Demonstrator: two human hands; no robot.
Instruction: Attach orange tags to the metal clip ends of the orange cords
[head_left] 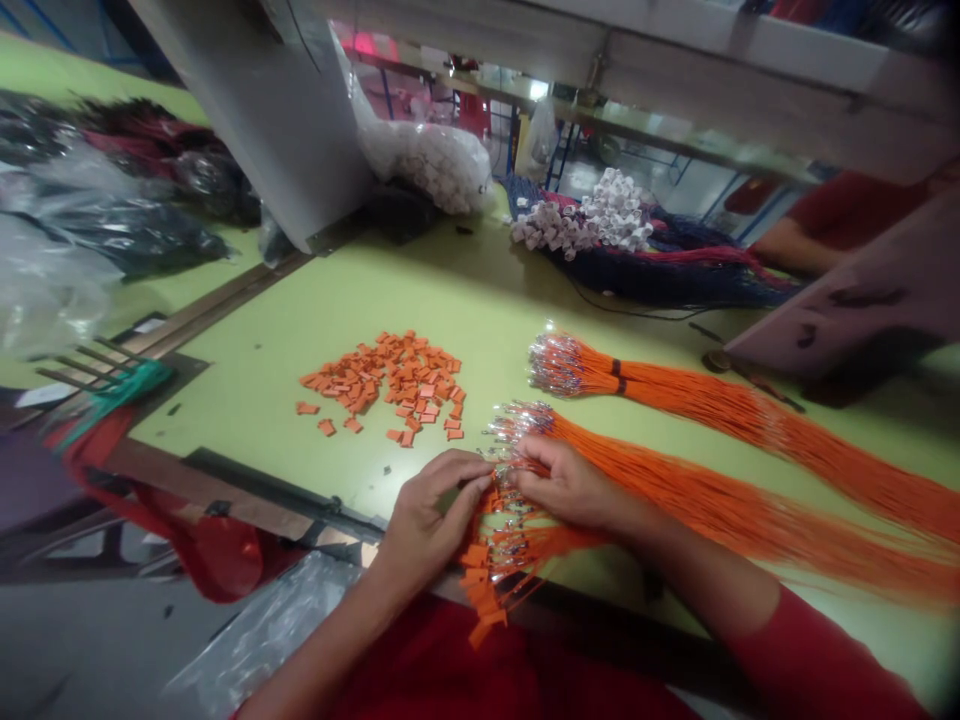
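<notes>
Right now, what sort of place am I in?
Likely a wire-assembly workshop: long thin orange wires with shiny metal tips, heaped small orange plastic pieces, and a pale green worktop.

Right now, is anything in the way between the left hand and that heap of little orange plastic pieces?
Nothing visible blocks it: between the bare left hand and the heap of little orange plastic pieces lies flat, light-green tabletop.
</notes>
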